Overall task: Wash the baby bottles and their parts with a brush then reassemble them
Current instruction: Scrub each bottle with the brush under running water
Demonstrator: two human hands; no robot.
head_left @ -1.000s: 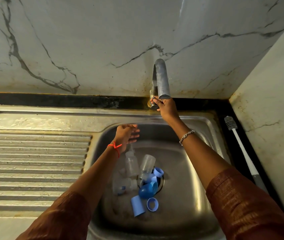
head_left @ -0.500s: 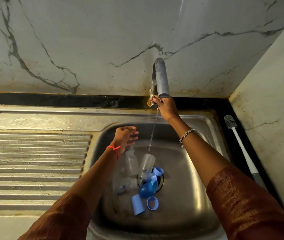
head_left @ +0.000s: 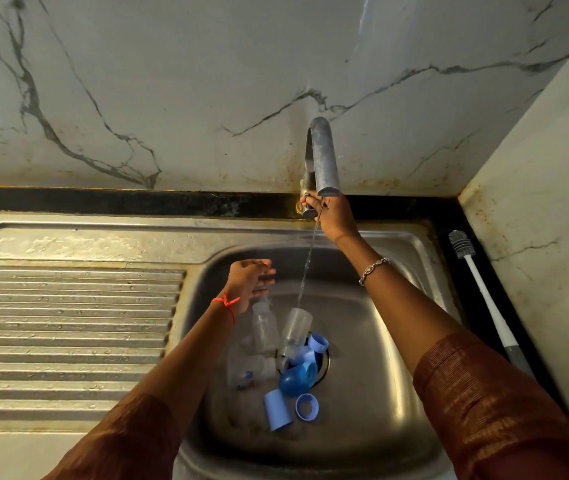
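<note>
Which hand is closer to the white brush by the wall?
Right. The right hand grips the tap's handle, left of the brush; the left hand hovers over the sink basin, farther left.

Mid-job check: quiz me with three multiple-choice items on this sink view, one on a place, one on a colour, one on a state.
1. Where is the brush? A on the ledge right of the sink; B in the sink; C in a drawer.
2. The thread on the left wrist is: A green; B white; C red.
3. The tap is: A off; B running thinly; C dismantled.
A: it lies along the dark ledge. C: red thread shows. B: a thin stream falls while the right hand grips the tap.
</note>
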